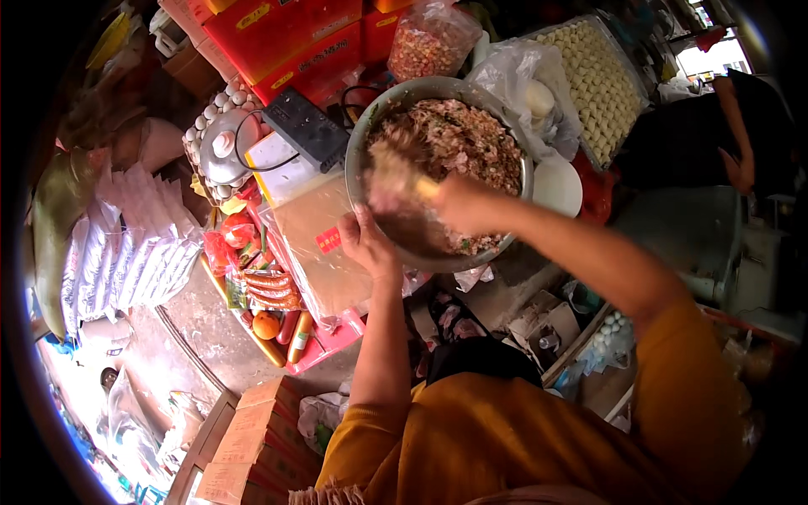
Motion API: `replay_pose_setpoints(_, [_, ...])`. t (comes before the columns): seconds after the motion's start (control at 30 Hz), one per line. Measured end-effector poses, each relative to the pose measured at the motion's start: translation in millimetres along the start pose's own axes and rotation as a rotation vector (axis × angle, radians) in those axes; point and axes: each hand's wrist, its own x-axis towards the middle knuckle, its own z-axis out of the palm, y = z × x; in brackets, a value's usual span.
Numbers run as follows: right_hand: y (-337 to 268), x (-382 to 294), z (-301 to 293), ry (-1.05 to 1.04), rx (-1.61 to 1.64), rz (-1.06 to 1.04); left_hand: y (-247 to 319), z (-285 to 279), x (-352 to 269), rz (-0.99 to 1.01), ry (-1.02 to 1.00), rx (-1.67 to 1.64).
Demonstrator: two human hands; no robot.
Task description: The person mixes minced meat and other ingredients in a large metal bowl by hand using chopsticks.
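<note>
A large metal bowl [351, 167] stands before me, heaped along its far and right sides with minced meat filling [470, 139] flecked with green. At the near left of the bowl, my left hand [371, 245] grips the rim, thumb pointing up along it. Inside the bowl, my right hand [468, 205] is closed around the pale yellow handle of a stirring tool [427, 187]. Motion blur hides the tool's far end and the meat around it, so its kind cannot be told.
Left of the bowl are a cardboard sheet [322, 214], a black box [306, 129] with a cable, eggs [211, 112] and packed sausages [271, 290]. A tray of dumplings [596, 82] and a bagged white item [536, 98] lie right. Another person [694, 139] is at far right.
</note>
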Motion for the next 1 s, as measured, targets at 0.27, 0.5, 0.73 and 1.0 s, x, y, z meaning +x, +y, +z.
replay_pose_setpoints(0.27, [61.0,3.8,-26.7,0.094,-0.311,0.108,7.8,9.9,-2.2,0.062,0.008,0.056])
replay_pose_setpoints(0.5, [49.6,-40.3,51.4,-0.03,-0.238,-0.076,7.4,-4.3,5.8,0.048,0.001,0.012])
replay_pose_setpoints(0.73, [34.3,10.6,10.1,0.208,-0.152,0.037,7.5,1.0,2.1,0.016,0.0,0.066])
replay_pose_setpoints(1.0, [91.9,-7.9,-21.9,0.21,-0.272,0.145,20.5,-5.0,-1.0,0.016,-0.061,0.103])
